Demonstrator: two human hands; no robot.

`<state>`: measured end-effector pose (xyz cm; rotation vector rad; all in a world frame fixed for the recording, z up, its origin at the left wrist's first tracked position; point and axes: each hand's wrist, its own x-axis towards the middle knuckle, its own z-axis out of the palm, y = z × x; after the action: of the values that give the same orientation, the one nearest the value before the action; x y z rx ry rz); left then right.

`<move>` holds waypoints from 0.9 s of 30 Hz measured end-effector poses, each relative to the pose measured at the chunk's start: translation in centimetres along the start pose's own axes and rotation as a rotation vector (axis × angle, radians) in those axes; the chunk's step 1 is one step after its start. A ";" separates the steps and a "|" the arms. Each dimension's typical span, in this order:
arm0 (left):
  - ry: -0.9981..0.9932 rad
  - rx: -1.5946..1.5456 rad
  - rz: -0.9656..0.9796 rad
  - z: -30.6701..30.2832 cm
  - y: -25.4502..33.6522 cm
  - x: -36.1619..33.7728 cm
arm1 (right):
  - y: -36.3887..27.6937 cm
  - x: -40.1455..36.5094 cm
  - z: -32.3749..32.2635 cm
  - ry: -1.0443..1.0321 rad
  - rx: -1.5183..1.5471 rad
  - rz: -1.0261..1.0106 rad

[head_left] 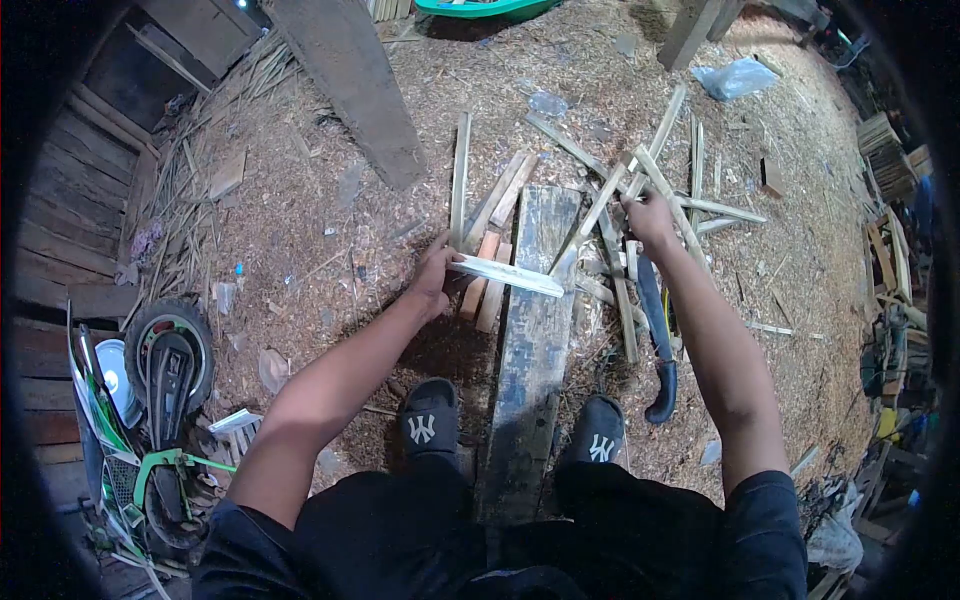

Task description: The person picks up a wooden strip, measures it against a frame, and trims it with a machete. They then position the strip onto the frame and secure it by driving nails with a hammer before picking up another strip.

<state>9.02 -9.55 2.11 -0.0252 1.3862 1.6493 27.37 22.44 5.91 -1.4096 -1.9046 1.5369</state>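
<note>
My left hand [437,275] grips one end of a pale split bamboo strip [510,274] that lies across a dark weathered plank [535,330] running away between my feet. My right hand [648,215] reaches farther out and closes on another bamboo slat [600,205] in a loose pile of slats [650,180]. A machete with a dark curved handle [657,340] lies on the ground just right of the plank, below my right forearm. Two short reddish wood pieces [483,280] lean at the plank's left edge under the strip.
Sawdust and shavings cover the ground. A wide dark board [355,85] lies at the upper left. A small green motorbike [160,400] stands at the left beside a wooden wall [60,230]. Stacked wood and clutter [895,200] line the right. My black sandals [430,420] flank the plank.
</note>
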 end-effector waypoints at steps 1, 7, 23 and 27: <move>0.032 0.007 -0.010 -0.1 0.0 0.1 | 2.7 1.8 -0.1 0.057 -0.075 -0.094; -0.070 -0.055 -0.003 -1.5 0.4 1.0 | 1.3 3.0 -4.0 0.078 0.767 0.261; 0.106 -0.122 -0.001 -1.6 1.5 -0.2 | -0.3 -2.7 -3.8 -0.254 0.208 -0.011; 0.021 -0.087 -0.047 -2.0 1.1 0.5 | -0.3 -2.7 -3.7 -0.191 0.217 -0.068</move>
<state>6.99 -10.73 1.97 -0.1245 1.3192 1.6730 31.22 22.28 8.37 -1.1303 -1.8014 1.8378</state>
